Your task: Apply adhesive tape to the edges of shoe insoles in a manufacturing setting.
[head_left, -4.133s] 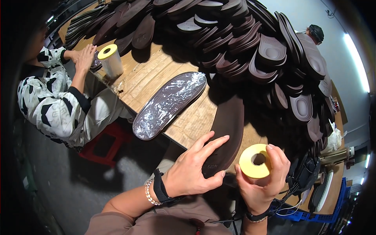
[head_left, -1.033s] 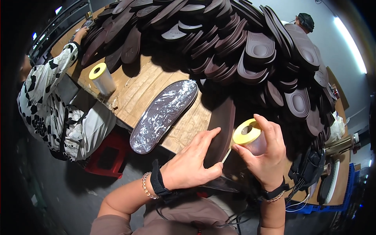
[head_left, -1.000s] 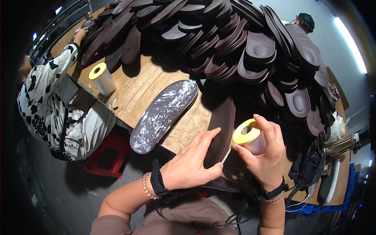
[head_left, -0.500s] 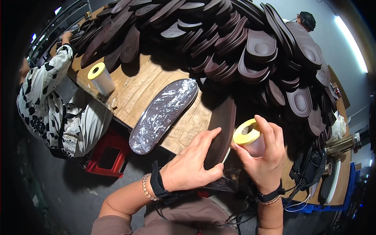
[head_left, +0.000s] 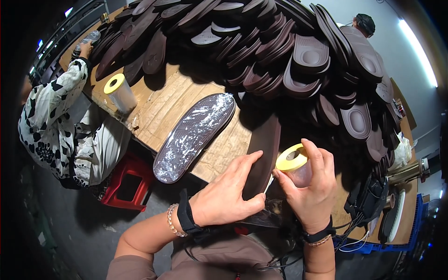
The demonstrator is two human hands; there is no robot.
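Left hand [head_left: 226, 198] on brown sole [head_left: 264, 156], right hand [head_left: 308, 192] gripping roll [head_left: 292, 166], probably film

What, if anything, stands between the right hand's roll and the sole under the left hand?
Only a thin pale strip, too small to identify, shows between the roll in the right hand and the dark sole. The left hand has its thumb near the strip's lower end.

Two yellow-ended rolls: one standing roll [head_left: 123, 98] near the left edge of the table [head_left: 156, 109], one held roll [head_left: 300, 176] in the right hand [head_left: 311, 189]. One wrapped sole [head_left: 193, 140] overhangs the near edge, one bare sole [head_left: 265, 151] lies under the left hand [head_left: 221, 196]. One red stool [head_left: 123, 204], one blue crate [head_left: 416, 221] by the right edge. Piled soles [head_left: 311, 51]: too many to count
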